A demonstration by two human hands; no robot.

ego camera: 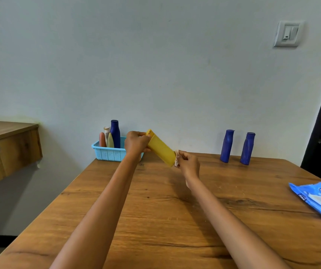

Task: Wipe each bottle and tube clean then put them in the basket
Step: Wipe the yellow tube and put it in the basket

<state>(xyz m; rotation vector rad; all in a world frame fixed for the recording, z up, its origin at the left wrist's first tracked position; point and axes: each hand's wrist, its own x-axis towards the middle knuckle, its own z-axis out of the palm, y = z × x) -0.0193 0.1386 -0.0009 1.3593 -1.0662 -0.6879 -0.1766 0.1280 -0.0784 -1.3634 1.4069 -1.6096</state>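
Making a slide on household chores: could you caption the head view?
Left hand holds a yellow tube while right hand wipes its end; two blue bottles wait.

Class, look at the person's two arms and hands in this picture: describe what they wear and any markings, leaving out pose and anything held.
Both forearms are bare all the way to the bottom edge of the picture; no sleeves show. The left hand and right hand wear no gloves, and no watch, bracelet or ring is visible. No markings show.
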